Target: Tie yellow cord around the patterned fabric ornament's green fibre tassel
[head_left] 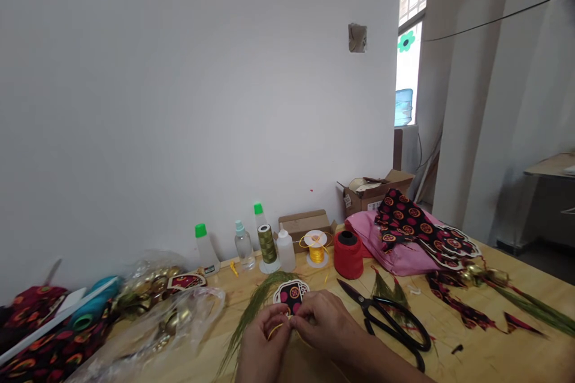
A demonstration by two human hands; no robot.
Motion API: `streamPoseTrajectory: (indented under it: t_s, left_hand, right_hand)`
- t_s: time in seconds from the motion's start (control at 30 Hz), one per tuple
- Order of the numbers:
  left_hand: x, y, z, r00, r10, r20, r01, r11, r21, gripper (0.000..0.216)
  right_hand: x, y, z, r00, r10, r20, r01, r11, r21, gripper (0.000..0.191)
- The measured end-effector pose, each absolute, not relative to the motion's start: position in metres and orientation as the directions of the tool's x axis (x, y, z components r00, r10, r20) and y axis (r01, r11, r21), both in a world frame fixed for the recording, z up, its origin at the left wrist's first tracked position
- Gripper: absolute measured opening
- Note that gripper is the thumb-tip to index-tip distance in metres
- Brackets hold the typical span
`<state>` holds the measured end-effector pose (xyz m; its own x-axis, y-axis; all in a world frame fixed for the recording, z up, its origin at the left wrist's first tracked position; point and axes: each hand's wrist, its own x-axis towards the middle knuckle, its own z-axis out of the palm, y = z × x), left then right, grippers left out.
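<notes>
My left hand (264, 344) and my right hand (330, 322) meet low in the middle of the view, fingertips pinched close together. A thin yellow cord (275, 329) loops between the left thumb and forefinger and runs to where the right fingers close. Just beyond the fingertips lies a white-rimmed ornament (291, 297) with dark patterned fabric, its lower part hidden by my hands. A green tassel (251, 311) spreads out to its left. Right of my right hand rest large black scissors (386, 317), blades partly apart.
Along the wall stand an olive thread cone (268, 245), a white squeeze bottle (286, 250), a yellow cord spool (317, 249) and a red thread cone (348, 255). Plastic bags with gold bells (175, 317) lie left. Patterned fabric (399, 221) on pink cloth (375, 245) lies right.
</notes>
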<state>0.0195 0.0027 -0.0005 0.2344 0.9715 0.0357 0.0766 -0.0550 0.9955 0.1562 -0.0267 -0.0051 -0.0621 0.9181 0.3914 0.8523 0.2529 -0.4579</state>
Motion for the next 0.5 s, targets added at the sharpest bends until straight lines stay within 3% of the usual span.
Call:
streamPoseTrajectory:
  t_s: [0.27,0.5]
  left_hand:
    - [0.021,0.000,-0.003,0.271,0.962,-0.015,0.003,0.014,1.000,0.033]
    - [0.023,0.000,-0.003,0.265,0.964,-0.030,-0.025,0.038,0.999,0.032]
  right_hand:
    - [0.155,-0.029,-0.002,-0.008,0.929,0.370,0.844,0.204,-0.496,0.022]
    - [0.158,-0.029,0.007,-0.046,0.965,0.257,0.669,0.221,-0.710,0.020]
